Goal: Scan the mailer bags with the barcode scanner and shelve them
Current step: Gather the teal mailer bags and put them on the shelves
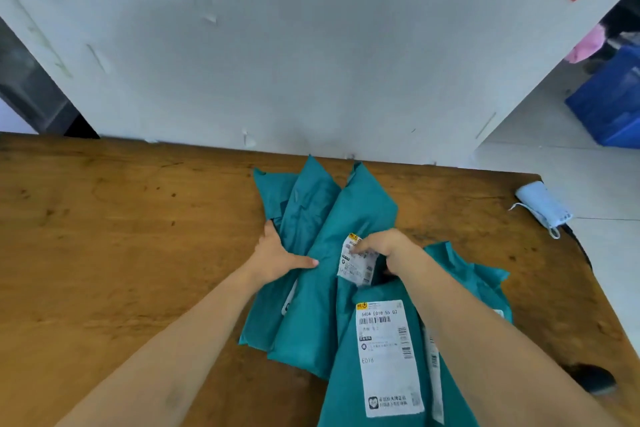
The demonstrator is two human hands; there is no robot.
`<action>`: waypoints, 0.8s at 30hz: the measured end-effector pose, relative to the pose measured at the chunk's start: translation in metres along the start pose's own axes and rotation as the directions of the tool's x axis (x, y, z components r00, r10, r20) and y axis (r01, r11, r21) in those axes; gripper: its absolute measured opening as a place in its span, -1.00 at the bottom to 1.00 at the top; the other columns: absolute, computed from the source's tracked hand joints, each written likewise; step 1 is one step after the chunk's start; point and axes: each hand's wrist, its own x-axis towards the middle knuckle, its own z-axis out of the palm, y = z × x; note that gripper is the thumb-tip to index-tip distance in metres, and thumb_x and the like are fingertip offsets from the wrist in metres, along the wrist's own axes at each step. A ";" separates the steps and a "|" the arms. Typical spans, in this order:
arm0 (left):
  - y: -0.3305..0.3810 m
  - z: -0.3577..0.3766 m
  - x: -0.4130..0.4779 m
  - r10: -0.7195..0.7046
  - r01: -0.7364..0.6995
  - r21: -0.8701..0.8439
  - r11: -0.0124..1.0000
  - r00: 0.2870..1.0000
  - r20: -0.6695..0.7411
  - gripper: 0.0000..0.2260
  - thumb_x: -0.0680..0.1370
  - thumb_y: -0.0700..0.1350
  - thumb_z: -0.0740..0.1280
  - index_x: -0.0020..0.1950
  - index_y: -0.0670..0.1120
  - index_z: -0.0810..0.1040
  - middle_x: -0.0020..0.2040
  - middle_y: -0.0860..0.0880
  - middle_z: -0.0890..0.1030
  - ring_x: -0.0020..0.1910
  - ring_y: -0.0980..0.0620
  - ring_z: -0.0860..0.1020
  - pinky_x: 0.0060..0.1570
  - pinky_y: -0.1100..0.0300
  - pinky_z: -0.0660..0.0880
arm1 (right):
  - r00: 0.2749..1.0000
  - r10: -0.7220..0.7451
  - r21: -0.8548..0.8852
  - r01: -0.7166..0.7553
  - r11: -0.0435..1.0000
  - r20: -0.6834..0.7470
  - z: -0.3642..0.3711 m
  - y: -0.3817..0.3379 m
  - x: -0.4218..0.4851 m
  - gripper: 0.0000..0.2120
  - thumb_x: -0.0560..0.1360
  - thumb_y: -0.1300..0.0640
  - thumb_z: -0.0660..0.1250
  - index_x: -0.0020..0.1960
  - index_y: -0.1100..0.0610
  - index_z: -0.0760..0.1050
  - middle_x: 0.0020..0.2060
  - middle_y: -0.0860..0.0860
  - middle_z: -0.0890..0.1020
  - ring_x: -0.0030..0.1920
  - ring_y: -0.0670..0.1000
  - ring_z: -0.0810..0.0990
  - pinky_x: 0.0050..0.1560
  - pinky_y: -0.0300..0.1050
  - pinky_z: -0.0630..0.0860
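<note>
Mailer bags [478, 274] lie heaped on the table [121, 253], the nearest label [388, 357] facing up; with all of them here, I judge that scanning has hardly begun and shelving is all left. Beyond it, the left grip [277, 255] presses flat on the middle bag [346, 218], while the right grip [384, 246] pinches its crumpled label [358, 258].

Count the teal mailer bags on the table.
5 mailer bags: two fanned back left, one central under the left hand and right hand, one nearest with the big label, one at right. Overlaps may hide more.
</note>
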 end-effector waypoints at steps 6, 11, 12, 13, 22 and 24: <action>0.000 -0.015 0.013 0.043 -0.038 -0.372 0.927 0.999 0.005 0.04 0.06 0.07 0.67 0.42 -0.08 0.23 0.32 0.02 0.48 0.22 0.05 0.51 0.25 0.07 0.46 | 0.993 -0.090 0.303 0.061 0.951 0.083 0.029 -0.003 -0.006 0.07 -0.08 0.03 0.71 0.33 0.29 0.36 0.10 0.17 0.64 0.01 0.13 0.66 -0.04 0.03 0.61; 0.003 -0.041 -0.009 0.130 -0.056 -0.409 0.911 0.979 0.156 -0.04 0.03 0.02 0.63 0.38 -0.05 0.33 0.25 0.02 0.57 0.19 0.05 0.56 0.15 0.14 0.50 | 0.941 -0.293 0.448 0.191 0.874 0.171 0.057 -0.018 -0.048 -0.39 0.30 0.27 0.56 0.28 0.11 0.42 0.01 0.12 0.68 -0.09 0.10 0.68 -0.11 -0.01 0.62; 0.002 -0.048 -0.011 0.130 -0.060 -0.417 0.907 0.981 0.143 -0.04 0.04 -0.02 0.63 0.38 -0.05 0.32 0.26 0.01 0.56 0.20 0.03 0.56 0.21 0.07 0.49 | 0.928 -0.326 0.460 0.213 0.862 0.182 0.060 -0.023 -0.055 -0.46 0.32 0.29 0.54 0.21 0.03 0.42 -0.04 0.08 0.68 -0.10 0.09 0.67 -0.09 -0.01 0.61; 0.002 -0.055 -0.015 0.123 -0.067 -0.421 0.904 0.986 0.109 -0.01 0.02 -0.03 0.64 0.39 -0.06 0.31 0.27 0.00 0.55 0.20 0.00 0.56 0.25 0.00 0.47 | 0.917 -0.349 0.469 0.227 0.853 0.192 0.062 -0.028 -0.066 -0.51 0.35 0.30 0.50 0.16 -0.02 0.41 -0.07 0.05 0.67 -0.10 0.06 0.66 -0.11 -0.04 0.59; 0.066 -0.103 -0.083 0.311 -0.252 -0.473 0.844 0.949 0.049 -0.13 0.00 -0.10 0.54 0.30 -0.20 0.42 0.13 -0.17 0.63 0.00 -0.11 0.64 -0.06 0.07 0.56 | 0.875 -0.479 0.637 0.330 0.697 0.071 0.059 -0.027 -0.135 -0.21 0.19 0.13 0.53 0.39 0.06 0.35 0.10 0.07 0.67 0.04 0.08 0.67 -0.06 -0.06 0.58; 0.094 -0.095 -0.103 0.387 -0.301 -0.473 0.828 0.917 0.093 -0.15 0.00 -0.10 0.53 0.29 -0.21 0.44 0.12 -0.18 0.64 0.01 -0.13 0.64 -0.06 0.07 0.57 | 0.870 -0.491 0.654 0.348 0.672 0.041 0.040 -0.022 -0.155 -0.28 0.18 0.06 0.51 0.32 0.11 0.47 0.07 0.08 0.70 0.06 0.11 0.67 0.03 -0.04 0.59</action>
